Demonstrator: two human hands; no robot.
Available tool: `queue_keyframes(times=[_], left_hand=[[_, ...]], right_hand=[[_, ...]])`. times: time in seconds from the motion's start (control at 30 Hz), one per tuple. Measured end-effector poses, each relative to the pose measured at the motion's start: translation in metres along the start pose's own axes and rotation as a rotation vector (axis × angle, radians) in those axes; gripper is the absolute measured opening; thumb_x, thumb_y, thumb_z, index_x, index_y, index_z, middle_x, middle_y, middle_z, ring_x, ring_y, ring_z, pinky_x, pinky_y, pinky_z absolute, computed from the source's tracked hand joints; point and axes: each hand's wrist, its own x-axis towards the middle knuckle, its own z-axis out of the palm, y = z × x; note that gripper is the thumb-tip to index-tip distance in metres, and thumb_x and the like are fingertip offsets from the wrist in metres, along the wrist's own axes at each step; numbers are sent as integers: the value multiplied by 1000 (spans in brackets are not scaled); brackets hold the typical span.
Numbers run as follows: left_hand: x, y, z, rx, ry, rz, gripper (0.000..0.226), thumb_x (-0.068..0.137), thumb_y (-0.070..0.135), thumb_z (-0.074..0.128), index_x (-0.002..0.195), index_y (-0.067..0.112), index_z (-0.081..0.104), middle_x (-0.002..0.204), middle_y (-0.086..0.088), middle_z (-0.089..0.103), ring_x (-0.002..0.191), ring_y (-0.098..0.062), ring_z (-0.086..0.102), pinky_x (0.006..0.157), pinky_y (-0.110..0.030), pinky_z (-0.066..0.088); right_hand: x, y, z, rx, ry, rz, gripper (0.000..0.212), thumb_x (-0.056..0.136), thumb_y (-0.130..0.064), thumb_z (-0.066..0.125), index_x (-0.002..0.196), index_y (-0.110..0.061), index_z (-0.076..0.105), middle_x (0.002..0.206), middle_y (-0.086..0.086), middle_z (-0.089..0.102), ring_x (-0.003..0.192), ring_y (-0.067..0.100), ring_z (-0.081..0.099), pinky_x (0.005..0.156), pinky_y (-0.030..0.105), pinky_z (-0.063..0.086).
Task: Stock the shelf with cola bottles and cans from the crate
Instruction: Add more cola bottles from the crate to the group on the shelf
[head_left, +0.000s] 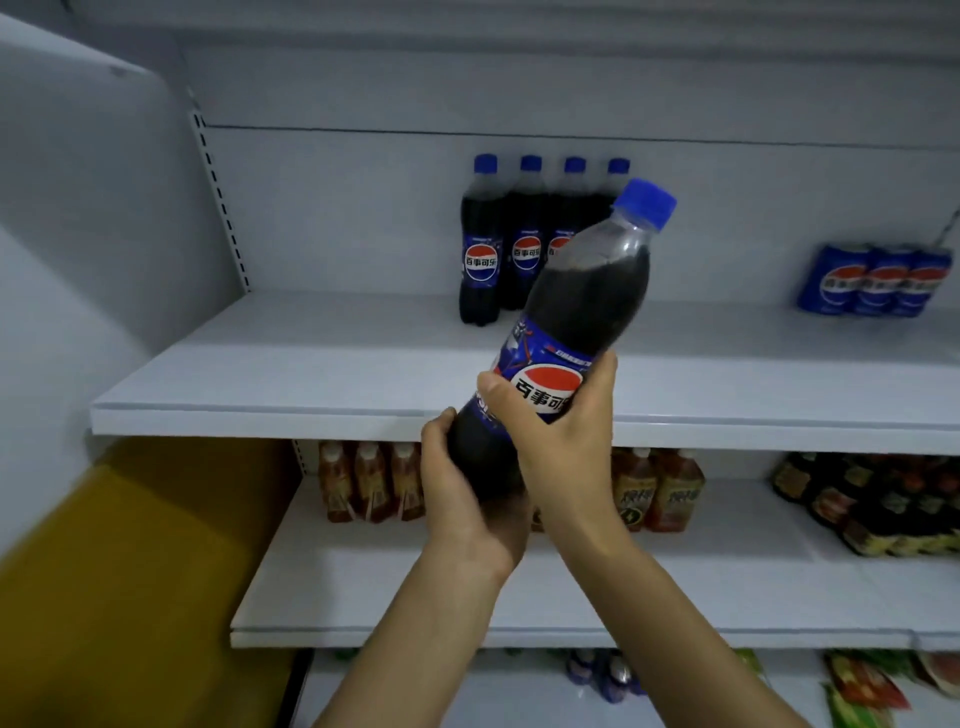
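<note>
Aloft, tilted cola bottle (592, 291), left hand (462, 499) grip round base, right hand (563, 441) grip round label

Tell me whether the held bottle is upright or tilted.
Tilted: the bottle leans with its top toward the right, the left hand gripping its base, the right hand its label.

Dark cola bottle (582, 312), blue cap; cans (872, 283) seemingly blue.
</note>
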Motion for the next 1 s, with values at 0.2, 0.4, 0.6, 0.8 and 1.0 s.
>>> queue_keyframes(times=[0.2,0.4,0.6,0.8,1.0], left_hand=[[65,2,30,501,126,337,27,94,31,54,117,16,57,115,-8,66,101,-14,63,86,-27,49],[146,12,39,1092,91,621,57,86,18,68,133,24,37,140,3,43,127,-12,42,101,-22,35],[241,25,36,1468,206,752,115,41,49,88,140,31,31,132,1,50,120,-19,51,96,-46,50],[287,31,53,1520,338,697,148,26,71,74,150,23,7,149,-11,29,136,-32,34,106,-50,39],[298,25,59,1514,438,753,125,59,40,85,151,17,5,153,-11,25,139,-31,30,108,-51,36]], right_hand=[[89,8,-31,-8,33,0,69,71,-2,79,125,-26,45,111,-7,61,93,5,64,66,11,52],[177,45,-39,-75,-35,87,78,71,1,77,135,-21,37,111,-5,54,89,2,55,70,16,46],[247,89,-27,-169,-32,113,84,72,0,77,141,-18,34,130,4,55,110,17,55,85,22,42],[297,124,-11,-202,-86,68,84,74,1,74,143,-17,30,132,4,52,115,16,52,89,18,42],[316,152,3,-249,-56,-36,82,73,-7,77,142,-17,34,136,7,50,125,22,50,106,40,43]])
